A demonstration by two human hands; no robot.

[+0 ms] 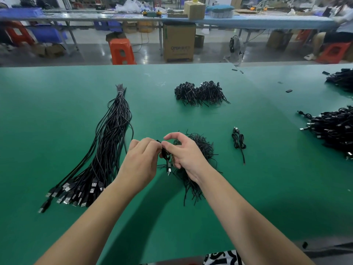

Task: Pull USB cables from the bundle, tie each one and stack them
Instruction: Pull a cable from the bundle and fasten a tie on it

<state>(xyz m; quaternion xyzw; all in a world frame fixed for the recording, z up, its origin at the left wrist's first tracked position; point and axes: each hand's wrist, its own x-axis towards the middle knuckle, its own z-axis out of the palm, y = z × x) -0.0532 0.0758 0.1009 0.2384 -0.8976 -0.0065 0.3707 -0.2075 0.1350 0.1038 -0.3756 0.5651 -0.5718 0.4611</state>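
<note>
Head view: nearest, left hand (142,159) and right hand (184,152) both pinching one coiled black USB cable (165,155) above the green table mat (248,188), plug dangling, right forefinger and thumb arched apart. Tying step, seemingly; next, a tight twist, then onto a stack. Left of the hands, long bundle of straight black cables (107,142); just behind, loose black ties (200,148); right, one tied cable (238,142); beyond, tied heap (200,92). Farthest, brown carton (179,43), print unreadable.

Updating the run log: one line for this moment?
left hand: pinches coiled black USB cable | right hand: pinches it | long black cable bundle: left
</note>
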